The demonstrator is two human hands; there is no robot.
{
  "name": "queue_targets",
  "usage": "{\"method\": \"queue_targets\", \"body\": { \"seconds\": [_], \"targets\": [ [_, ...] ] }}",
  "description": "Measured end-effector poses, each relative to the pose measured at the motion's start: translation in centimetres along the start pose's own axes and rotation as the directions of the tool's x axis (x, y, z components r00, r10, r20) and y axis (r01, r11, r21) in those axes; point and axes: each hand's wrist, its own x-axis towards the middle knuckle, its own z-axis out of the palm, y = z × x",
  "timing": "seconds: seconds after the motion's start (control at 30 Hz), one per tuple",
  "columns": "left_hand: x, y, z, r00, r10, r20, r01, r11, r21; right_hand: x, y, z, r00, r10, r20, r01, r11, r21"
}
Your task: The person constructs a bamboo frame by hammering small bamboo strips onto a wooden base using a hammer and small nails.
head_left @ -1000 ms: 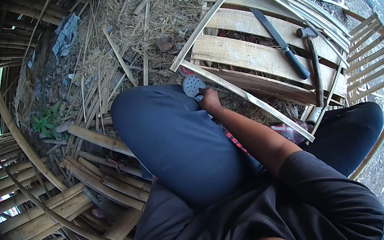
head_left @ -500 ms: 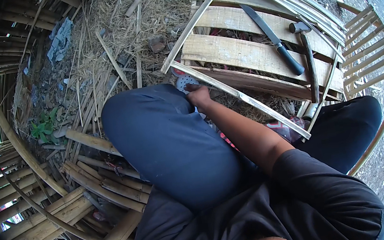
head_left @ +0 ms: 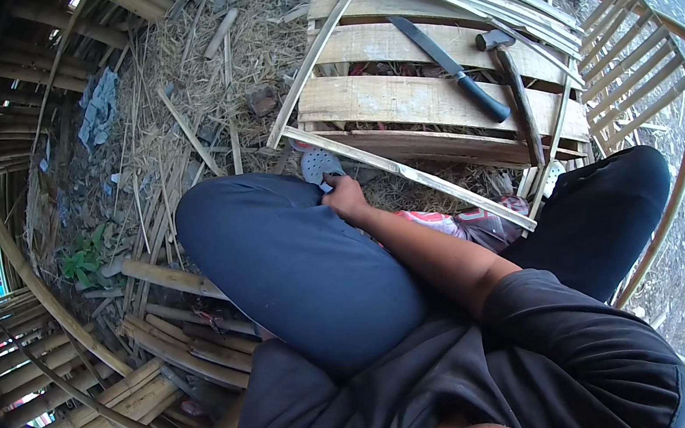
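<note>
The right hand (head_left: 345, 198) is held low beside the raised left thigh (head_left: 294, 248), at the near end of a grey clog (head_left: 319, 162) with a perforated top; the clog is placed just beyond the fingers. Those fingers are bent inward, but whether the clog is gripped or only touched cannot be told, since the fingertips are hidden. The left hand is not shown, so its state cannot be told either. Over the last second, the bared right forearm (head_left: 428, 241) has been drawn back a little toward the body, and a red-and-white patterned cloth (head_left: 432, 220), largely covered by it a moment ago, is now exposed to the right of the wrist. The whole scene has also been shifted leftward by a turn of the head, while the hand is kept close to the clog. Ahead and to the right of the hand, a slatted wooden bench (head_left: 378, 93) is seen, with a long knife (head_left: 444, 61) and a hammer (head_left: 518, 103) left lying on it as they were. Between hand and bench, a pale wooden strip (head_left: 410, 177) is slanted. By this, attention seems to be given to the clog for now, and work with the tools appears to be paused; neither tool is touched by the right hand.
</note>
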Motion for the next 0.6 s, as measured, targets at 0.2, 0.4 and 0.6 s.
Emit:
{"method": "queue_targets", "body": {
  "seconds": [0.2, 0.4, 0.6],
  "targets": [
    [-3.7, 15.2, -4.5, 0.921, 0.366, 0.134, -0.379, 0.921, 0.092, -2.4, -2.6, -6.1, 0.953, -0.111, 0.281, 0.190, 0.943, -0.272],
    [-19.5, 31.9, -3.4, 0.654, 0.694, 0.299, -0.756, 0.596, 0.270, -9.6, -13.7, -14.5, 0.896, -0.179, 0.407, 0.302, 0.917, -0.260],
    [-20.8, 39.2, 7.2, 0.447, 0.587, 0.675, -0.891, 0.360, 0.276, -10.9, -19.9, -24.7, 0.876, -0.406, 0.259, 0.453, 0.879, -0.153]
  ]
}}
